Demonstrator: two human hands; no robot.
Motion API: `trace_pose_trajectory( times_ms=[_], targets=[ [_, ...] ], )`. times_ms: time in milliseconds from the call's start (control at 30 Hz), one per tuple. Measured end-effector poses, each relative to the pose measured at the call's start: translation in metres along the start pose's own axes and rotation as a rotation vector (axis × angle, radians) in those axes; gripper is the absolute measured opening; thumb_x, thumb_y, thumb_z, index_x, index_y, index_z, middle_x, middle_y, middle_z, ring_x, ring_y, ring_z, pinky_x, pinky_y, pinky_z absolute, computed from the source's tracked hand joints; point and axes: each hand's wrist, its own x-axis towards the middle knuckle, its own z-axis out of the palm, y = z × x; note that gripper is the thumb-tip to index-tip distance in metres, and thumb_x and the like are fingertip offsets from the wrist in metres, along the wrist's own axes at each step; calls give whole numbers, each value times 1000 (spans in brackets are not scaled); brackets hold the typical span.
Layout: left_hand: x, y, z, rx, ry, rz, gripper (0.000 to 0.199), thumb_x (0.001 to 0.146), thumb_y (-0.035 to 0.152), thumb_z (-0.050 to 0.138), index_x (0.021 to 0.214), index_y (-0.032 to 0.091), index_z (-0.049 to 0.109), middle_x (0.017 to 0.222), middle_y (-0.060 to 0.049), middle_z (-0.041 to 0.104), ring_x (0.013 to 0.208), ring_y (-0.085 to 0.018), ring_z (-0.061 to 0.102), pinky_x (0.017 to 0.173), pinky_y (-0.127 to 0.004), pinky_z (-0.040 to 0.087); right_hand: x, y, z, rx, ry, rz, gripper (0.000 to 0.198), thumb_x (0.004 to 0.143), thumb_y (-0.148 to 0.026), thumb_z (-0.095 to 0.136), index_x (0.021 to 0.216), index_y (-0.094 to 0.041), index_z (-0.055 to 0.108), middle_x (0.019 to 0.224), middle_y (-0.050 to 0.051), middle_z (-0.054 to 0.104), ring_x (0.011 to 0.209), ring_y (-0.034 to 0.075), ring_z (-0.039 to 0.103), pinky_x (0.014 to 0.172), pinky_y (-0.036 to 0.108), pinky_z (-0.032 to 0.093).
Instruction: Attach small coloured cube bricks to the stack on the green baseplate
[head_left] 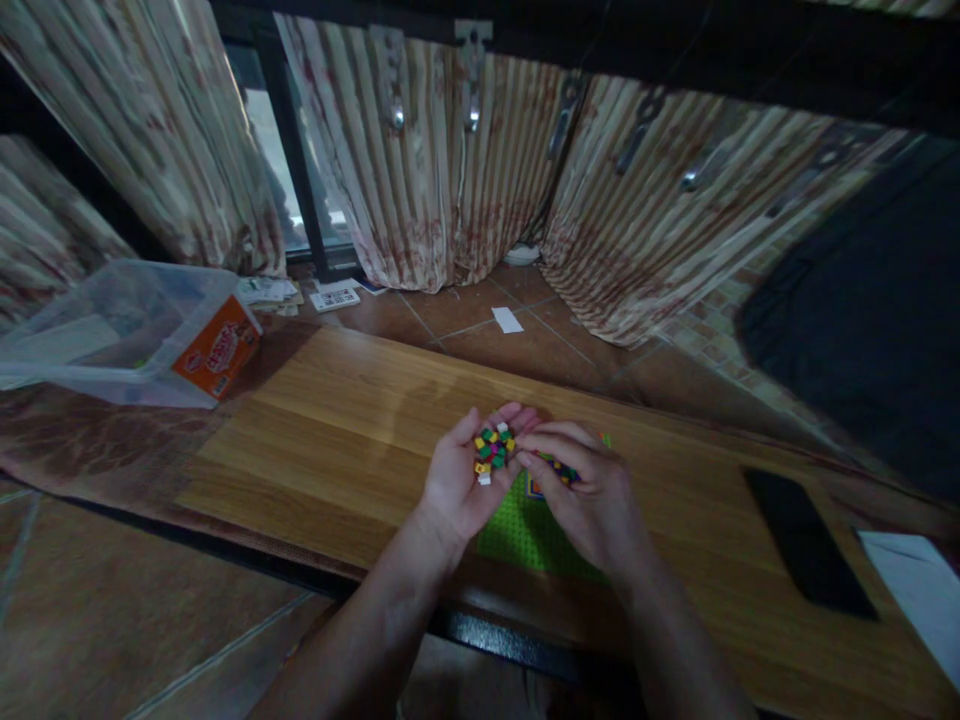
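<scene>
My left hand (448, 488) is turned palm up, loosely cupped under a small heap of toy building bricks (493, 449) in yellow, green, white and purple. Close by on the right, my right hand (596, 492) has its thumb and forefinger pinched together at the edge of that heap. Whatever sits between those fingertips is too small to make out. Below both hands lies a green studded baseplate (525, 535), partly covered by them. Several coloured bricks (555, 467) show on the baseplate, half hidden behind my right hand.
A clear plastic bin (124, 375) with an orange label stands at the left end of the wooden tabletop (322, 440). To the right lie a flat black slab (808, 540) and a white sheet (911, 585). Curtains (465, 180) hang beyond the table.
</scene>
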Motion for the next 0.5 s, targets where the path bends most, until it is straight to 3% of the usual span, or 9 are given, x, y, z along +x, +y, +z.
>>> trace_pose_trajectory(
  times_ms=[267,500],
  targets=[
    [-3,-1,3,20,-29,-24,40,96,32,39,109,2,62,109,-19,68,92,-20,67,70,-24,52,0,4,5,-63,-23,90,15,85,-17,66,98,-22,70,100,4,66,96,20,61,86,36,49],
    [-2,-3,1,17,-55,-34,39,95,31,40,109,3,63,107,-18,69,89,-19,66,74,-24,51,-1,5,9,-122,13,73,9,88,-19,61,93,-21,69,98,5,65,93,19,62,83,34,49]
  ],
)
